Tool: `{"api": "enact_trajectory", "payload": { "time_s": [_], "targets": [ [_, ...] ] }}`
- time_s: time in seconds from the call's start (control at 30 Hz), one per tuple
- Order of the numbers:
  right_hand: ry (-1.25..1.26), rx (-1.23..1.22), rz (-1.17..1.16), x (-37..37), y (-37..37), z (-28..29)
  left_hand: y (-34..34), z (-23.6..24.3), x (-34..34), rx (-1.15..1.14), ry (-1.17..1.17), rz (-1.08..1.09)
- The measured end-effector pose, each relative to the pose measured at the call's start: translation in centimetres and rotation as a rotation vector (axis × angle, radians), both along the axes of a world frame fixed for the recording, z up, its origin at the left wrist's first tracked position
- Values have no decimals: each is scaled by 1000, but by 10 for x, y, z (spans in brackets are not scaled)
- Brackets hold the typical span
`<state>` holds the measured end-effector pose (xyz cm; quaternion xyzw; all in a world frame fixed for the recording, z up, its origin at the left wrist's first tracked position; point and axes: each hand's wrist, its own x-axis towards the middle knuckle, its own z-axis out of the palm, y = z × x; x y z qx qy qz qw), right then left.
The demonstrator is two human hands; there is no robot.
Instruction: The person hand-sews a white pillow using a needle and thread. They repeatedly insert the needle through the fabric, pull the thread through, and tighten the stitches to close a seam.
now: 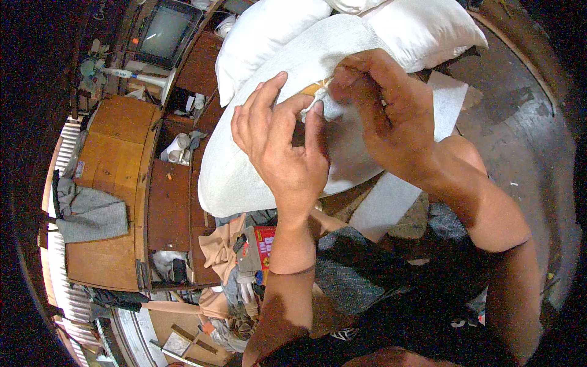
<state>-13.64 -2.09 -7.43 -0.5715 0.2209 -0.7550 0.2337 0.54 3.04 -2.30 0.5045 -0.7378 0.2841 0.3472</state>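
Note:
A large white textured cushion [235,174] lies in front of me, with a small gap in its cover where yellowish material [311,90] shows. Beside that gap, my left hand [278,140] pinches a fold of white cloth [319,98] between thumb and forefinger, its other fingers spread over the cushion. Just to the right, my right hand [394,104] is closed, fingertips pressed together close to the gap. Anything held in those fingertips is too dark and small to make out. Pale strands cross the gap between the two hands.
White pillows [269,43] are piled beyond the cushion. A wooden cabinet [110,177] with open compartments stands left, a grey cloth [92,214] over it. Clothes and a red package [264,244] lie by my left forearm. Worn dark floor [520,153] stretches to the right.

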Motion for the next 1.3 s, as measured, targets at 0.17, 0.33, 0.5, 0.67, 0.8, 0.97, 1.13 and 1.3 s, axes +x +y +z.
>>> {"api": "enact_trajectory", "payload": {
  "time_s": [0.17, 0.33, 0.5, 0.67, 0.8, 0.97, 1.13, 1.3],
  "targets": [
    [62, -67, -49, -3, 0, 3, -2, 3, 4, 15, 9, -15],
    [89, -52, -39, -4, 0, 2, -2, 2, 5, 19, 36, -13],
    [52, -68, -38, -4, -1, 2, -2, 1, 4, 20, 35, -22],
    [25, -61, -24, -3, 1, 3, -2, 1, 3, 14, 31, -27],
    [-18, 8, 35, -2, 2, 4, 0, 1, 2, 12, 26, -6],
    [-79, 21, 119, 0, -6, -2, -3, -1, 1, 4, 24, -10],
    [-112, 22, 126, 3, -11, -6, 0, -1, -1, -4, 20, -13],
    [-23, -6, 25, 0, -7, -2, -2, -1, 0, -4, 13, -8]
  ]
}}
